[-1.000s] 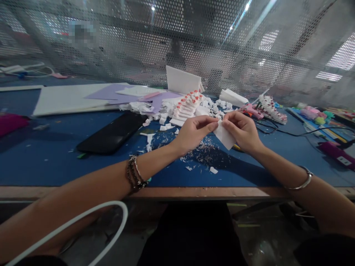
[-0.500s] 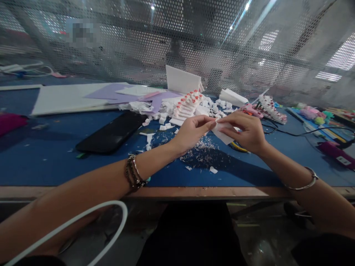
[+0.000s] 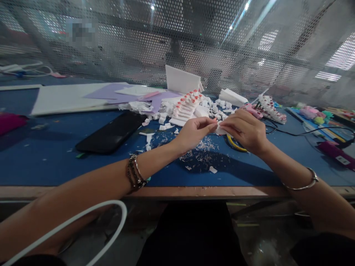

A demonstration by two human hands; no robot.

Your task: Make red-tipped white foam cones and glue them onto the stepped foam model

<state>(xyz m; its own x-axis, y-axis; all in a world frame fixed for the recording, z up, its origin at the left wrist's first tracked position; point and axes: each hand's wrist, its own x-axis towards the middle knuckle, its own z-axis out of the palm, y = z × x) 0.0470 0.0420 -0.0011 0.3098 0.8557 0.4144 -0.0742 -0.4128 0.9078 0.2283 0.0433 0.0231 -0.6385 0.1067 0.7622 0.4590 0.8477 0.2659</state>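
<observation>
Between my two hands is a small piece of white paper (image 3: pixel 219 130), mostly covered by the fingers. My left hand (image 3: pixel 195 135) pinches its left side with thumb and forefinger. From the right, my right hand (image 3: pixel 245 130) grips the same piece with bunched fingertips. Just behind the hands stands a white stepped foam piece with red-tipped bits (image 3: pixel 186 107). White crumpled scraps (image 3: pixel 213 107) lie around it. Under the hands, fine white shavings (image 3: pixel 203 149) are scattered on the blue table (image 3: pixel 166 171).
A black phone-like slab (image 3: pixel 112 133) lies to the left. Behind it are purple sheets (image 3: pixel 104 91) on a white board (image 3: pixel 59 98). A pink glue gun (image 3: pixel 253 110), yellow-handled tool (image 3: pixel 235 144) and magenta pouch (image 3: pixel 337 153) sit right. A white cable (image 3: pixel 122 218) loops in front.
The white paper, which hung flat below the fingers, is now gathered up small between them. My right hand's fingers have closed in toward the left hand.
</observation>
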